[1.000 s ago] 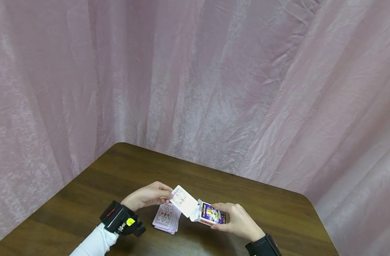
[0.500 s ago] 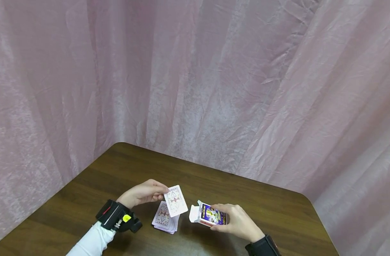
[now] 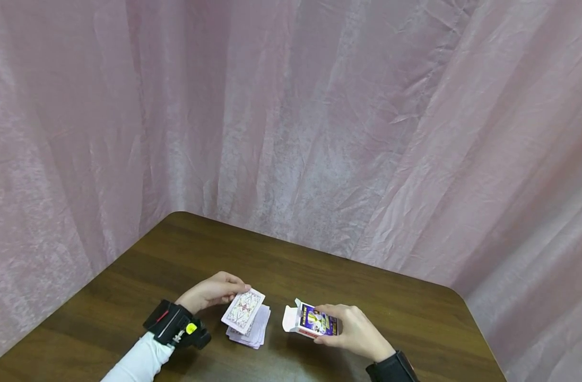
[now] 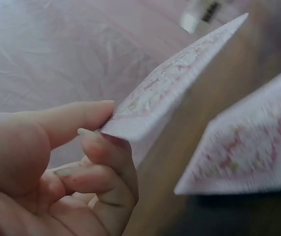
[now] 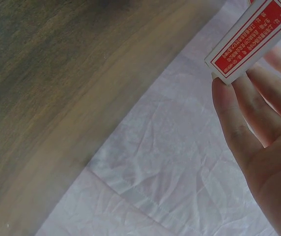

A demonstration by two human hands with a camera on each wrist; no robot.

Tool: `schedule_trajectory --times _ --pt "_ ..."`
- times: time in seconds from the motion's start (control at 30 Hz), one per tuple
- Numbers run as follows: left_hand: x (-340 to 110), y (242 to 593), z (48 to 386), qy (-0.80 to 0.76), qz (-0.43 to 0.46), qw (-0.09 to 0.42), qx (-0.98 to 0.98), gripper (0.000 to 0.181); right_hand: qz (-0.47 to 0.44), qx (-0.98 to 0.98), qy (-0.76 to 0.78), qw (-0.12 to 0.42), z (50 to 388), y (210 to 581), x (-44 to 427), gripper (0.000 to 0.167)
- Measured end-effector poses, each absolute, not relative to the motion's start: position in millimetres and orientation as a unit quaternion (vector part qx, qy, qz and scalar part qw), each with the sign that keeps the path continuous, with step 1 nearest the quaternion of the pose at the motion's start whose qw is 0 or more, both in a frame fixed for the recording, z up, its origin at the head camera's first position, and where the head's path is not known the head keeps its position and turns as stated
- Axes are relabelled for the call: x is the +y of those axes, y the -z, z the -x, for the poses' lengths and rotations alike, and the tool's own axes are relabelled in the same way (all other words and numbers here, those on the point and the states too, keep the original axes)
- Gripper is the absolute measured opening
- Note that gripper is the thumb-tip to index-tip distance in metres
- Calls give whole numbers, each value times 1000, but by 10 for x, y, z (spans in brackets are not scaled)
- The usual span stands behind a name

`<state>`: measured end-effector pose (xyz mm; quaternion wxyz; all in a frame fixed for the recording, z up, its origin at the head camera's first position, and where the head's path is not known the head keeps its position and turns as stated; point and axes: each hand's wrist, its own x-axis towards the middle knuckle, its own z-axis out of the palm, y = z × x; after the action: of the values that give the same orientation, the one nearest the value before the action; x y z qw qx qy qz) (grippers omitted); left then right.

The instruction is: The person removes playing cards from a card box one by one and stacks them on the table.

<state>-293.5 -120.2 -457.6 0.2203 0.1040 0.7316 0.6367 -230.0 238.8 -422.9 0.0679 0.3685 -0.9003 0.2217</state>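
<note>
Between thumb and forefinger, my left hand point(image 3: 214, 292) pinches a playing card point(image 3: 244, 310) by a corner, its patterned back upward. The card is tilted over a loose pile of playing cards point(image 3: 258, 330) on the table. In the left wrist view the held card point(image 4: 175, 73) stands apart from the patterned pile point(image 4: 243, 147). To the right, my right hand point(image 3: 350, 331) grips a purple and white card box point(image 3: 316, 320) by its sides, with the white flap end facing the pile. A red printed side of the box point(image 5: 251, 42) shows in the right wrist view.
The brown wooden table point(image 3: 185, 249) has a rounded far edge. A pink curtain point(image 3: 271, 132) hangs behind it. Each wrist wears a black strap; a camera device point(image 3: 176, 323) sits on the left one.
My left hand drew the card out of the box's open end, leftward, and it is now lower and tilted over the pile. My right hand and the box stayed in place.
</note>
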Motion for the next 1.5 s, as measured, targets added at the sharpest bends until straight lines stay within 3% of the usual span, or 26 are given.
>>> schedule_trajectory --times 0.6,0.83,1.07,1.23,1.33,1.5 --pt "-976 4788 2846 -483 19 59 874 20 -371 -902 -211 73 2309 4208 2355 56" --pt "-959 4757 2817 -435 10 39 900 24 -372 -901 -213 72 2306 4217 2345 56" --pt "-752 4578 2745 -427 -66 -29 901 21 -371 -901 -211 80 2317 4221 2340 55" --pt "-421 4406 2618 -525 -182 30 831 11 -378 -898 -210 85 2318 4216 2327 54" --pt "-244 4335 2545 -552 -190 76 808 13 -379 -896 -214 84 2319 4193 2313 54" --pt "-93 4312 2467 -529 -165 84 828 18 -380 -895 -219 80 2318 4173 2294 55"
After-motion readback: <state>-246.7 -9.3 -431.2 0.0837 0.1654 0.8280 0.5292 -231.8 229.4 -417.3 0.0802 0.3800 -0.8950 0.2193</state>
